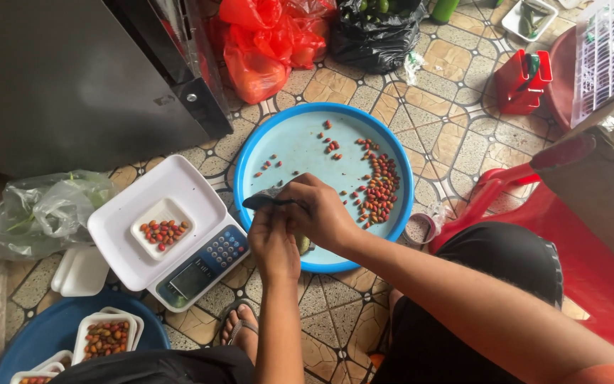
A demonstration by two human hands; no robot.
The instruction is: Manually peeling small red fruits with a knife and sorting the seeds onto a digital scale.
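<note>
Both hands [296,220] pinch a dark, limp pouch [264,201] over the round blue tray [300,153] of small glossy red chillies [378,188].

patterned tile floor [335,313], grey cabinet [72,78] at its top-left corner, red chair [591,263] at right edge, even daylight

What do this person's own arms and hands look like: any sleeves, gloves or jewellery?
Both forearms are bare, with no gloves, watch or rings visible on the left hand or right hand. An orange short sleeve edge shows at the right upper arm, at the picture's bottom corner.
</note>
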